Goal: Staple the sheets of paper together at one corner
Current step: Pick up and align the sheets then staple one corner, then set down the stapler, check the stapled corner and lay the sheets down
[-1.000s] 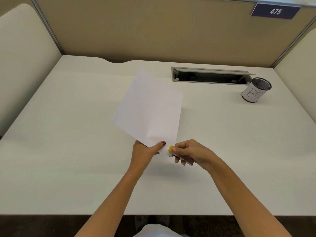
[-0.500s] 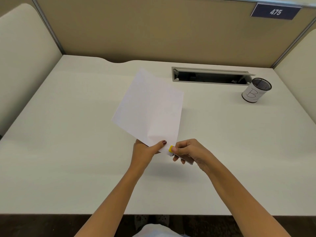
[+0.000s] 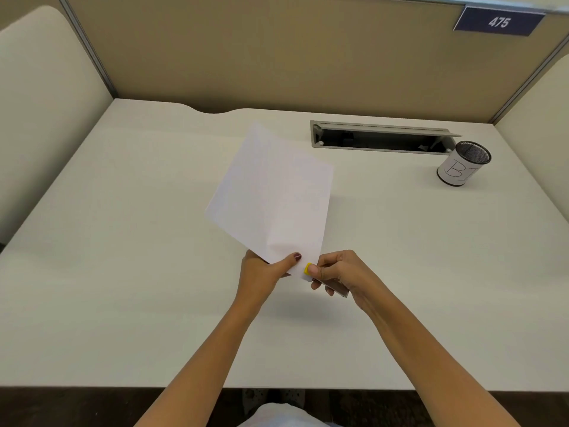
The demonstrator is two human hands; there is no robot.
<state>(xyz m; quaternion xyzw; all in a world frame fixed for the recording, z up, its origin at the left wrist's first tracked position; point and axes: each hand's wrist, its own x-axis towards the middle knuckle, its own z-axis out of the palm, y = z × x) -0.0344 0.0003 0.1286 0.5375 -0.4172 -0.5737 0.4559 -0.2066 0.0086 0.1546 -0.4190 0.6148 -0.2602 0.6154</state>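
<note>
the sheets of paper (image 3: 271, 195) are held above the middle of the desk (image 3: 123, 272), tilted, with the near corner pointing toward the person. the left hand (image 3: 261, 274) pinches that near corner, thumb on top and the other fingers hidden beneath the sheets. the right hand (image 3: 338, 272) is closed around a small stapler (image 3: 308, 269); only its yellow tip and a dark lower edge under the fingers show, the rest being covered by the hand. the yellow tip sits on the corner edge of the sheets, just beside the left thumb. whether the stapler is pressed shut cannot be determined.

surroundings: a mesh pen cup (image 3: 463, 163) with a white label stands at the far right of the desk, well apart from the sheets. a cable slot (image 3: 381, 138) with its lid raised lies just left of the cup, near the far edge. a dark plate marked 475 (image 3: 498, 22) is fixed to the partition (image 3: 277, 50) behind the desk. nothing lies between the hands and the sheets.
</note>
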